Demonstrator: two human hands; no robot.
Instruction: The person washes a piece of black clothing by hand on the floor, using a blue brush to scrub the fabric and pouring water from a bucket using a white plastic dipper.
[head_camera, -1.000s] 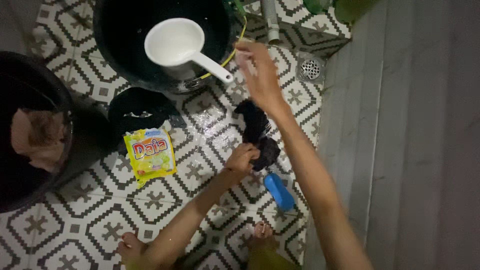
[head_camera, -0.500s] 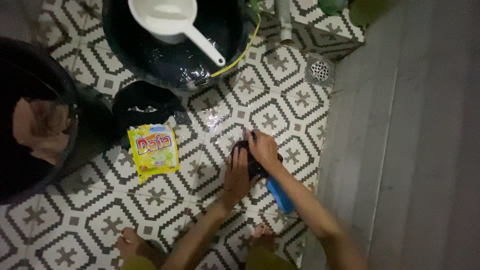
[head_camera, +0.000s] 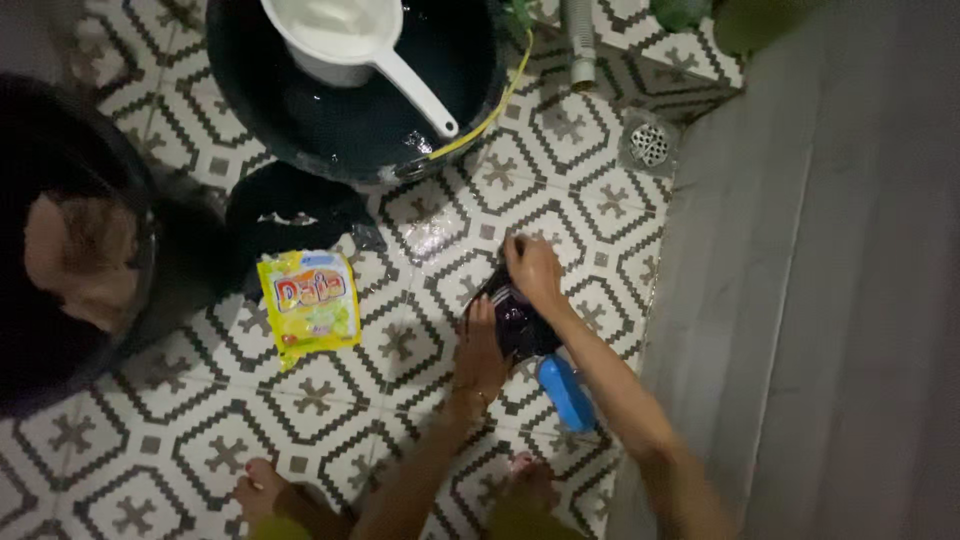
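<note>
Dark cloth (head_camera: 520, 320) (wet floor) under both hands

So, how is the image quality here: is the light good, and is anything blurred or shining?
Head view: the light is dim, brightest on the patterned floor tiles in the middle; the left basin and the grey wall fall into shadow. Wet glare shows on tiles near the dark cloth. The left hand and right hand look slightly soft.

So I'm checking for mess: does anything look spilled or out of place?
Nothing stands out much. The floor shines wet beside the basin, and the packet lies there. Both hands, left and right, press the dark cloth.
</note>
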